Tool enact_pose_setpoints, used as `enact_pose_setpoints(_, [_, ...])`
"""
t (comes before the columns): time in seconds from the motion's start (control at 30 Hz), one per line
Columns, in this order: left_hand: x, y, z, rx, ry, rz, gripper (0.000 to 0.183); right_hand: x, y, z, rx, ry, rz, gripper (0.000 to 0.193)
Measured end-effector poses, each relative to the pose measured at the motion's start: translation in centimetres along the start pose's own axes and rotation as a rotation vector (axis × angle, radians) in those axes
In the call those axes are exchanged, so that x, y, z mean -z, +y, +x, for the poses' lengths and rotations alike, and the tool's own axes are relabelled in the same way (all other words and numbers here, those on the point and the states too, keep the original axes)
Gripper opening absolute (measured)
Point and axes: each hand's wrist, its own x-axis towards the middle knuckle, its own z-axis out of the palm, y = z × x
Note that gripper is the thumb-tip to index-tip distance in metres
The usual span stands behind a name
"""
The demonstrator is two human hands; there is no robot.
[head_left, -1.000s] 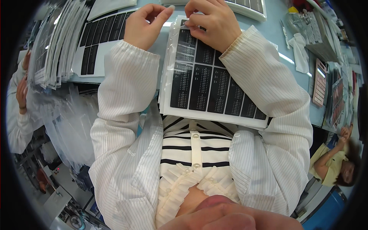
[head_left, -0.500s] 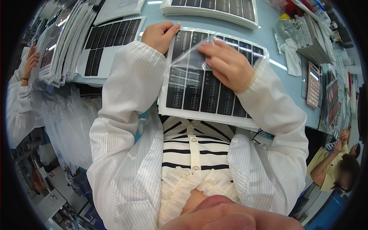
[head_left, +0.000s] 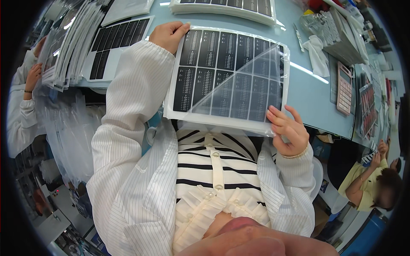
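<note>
A sheet of black labels (head_left: 228, 50) with white print lies in front of me on a stack of similar sheets. My left hand (head_left: 171, 35) is closed at its upper left corner, the thumb along the edge. A clear film (head_left: 252, 96) is peeled back diagonally over the labels, its flap lying across the lower right part. At the sheet's lower right corner my right hand (head_left: 290, 131) pinches the film's end between thumb and fingers, the index finger standing apart.
Another stack of label sheets (head_left: 226, 12) lies at the far edge, a partly used sheet (head_left: 115, 42) at the left beside bagged sheets (head_left: 70, 51). On the right are a pink calculator (head_left: 344, 89), a white cloth (head_left: 317, 55) and a tweezers-like tool (head_left: 297, 36). Other people work at both sides.
My right hand has moved from the sheet's upper middle down to its lower right corner, drawing the film back with it. The sheet has shifted slightly left; my left hand keeps its corner.
</note>
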Motion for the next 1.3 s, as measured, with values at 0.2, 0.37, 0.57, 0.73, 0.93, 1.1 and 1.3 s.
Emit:
enact_pose_setpoints(0.2, [0.7,0.3,0.1,0.081,-0.085,0.143,0.035,3.0,1.0,-5.1,-0.17,0.061,0.148,0.016])
enact_pose_setpoints(0.37, [0.8,-0.2,0.4,0.035,-0.077,0.159,0.034,6.6,4.1,-10.6,-0.325,0.032,0.585,0.017])
enact_pose_setpoints(0.57, [0.8,-0.6,0.3,0.054,-0.07,0.073,0.035,11.0,4.6,-19.5,-0.472,-0.017,0.976,0.007])
enact_pose_setpoints(0.73, [1.0,-0.7,0.4,-0.012,-0.059,-0.029,0.032,15.0,3.7,-25.1,-0.436,0.048,0.981,0.013])
enact_pose_setpoints(0.93, [1.4,0.3,-0.4,-0.029,-0.063,-0.03,0.037,22.9,4.3,-21.1,-0.289,0.977,0.861,0.031])
enact_pose_setpoints(1.1, [3.8,1.9,-1.5,-0.046,0.044,0.244,0.037,23.1,2.9,-8.5,-0.255,0.667,0.238,0.002])
enact_pose_setpoints(1.3, [6.9,4.7,-6.3,-0.418,0.035,-0.191,0.03,15.4,-1.2,10.1,-0.238,0.535,0.234,0.005])
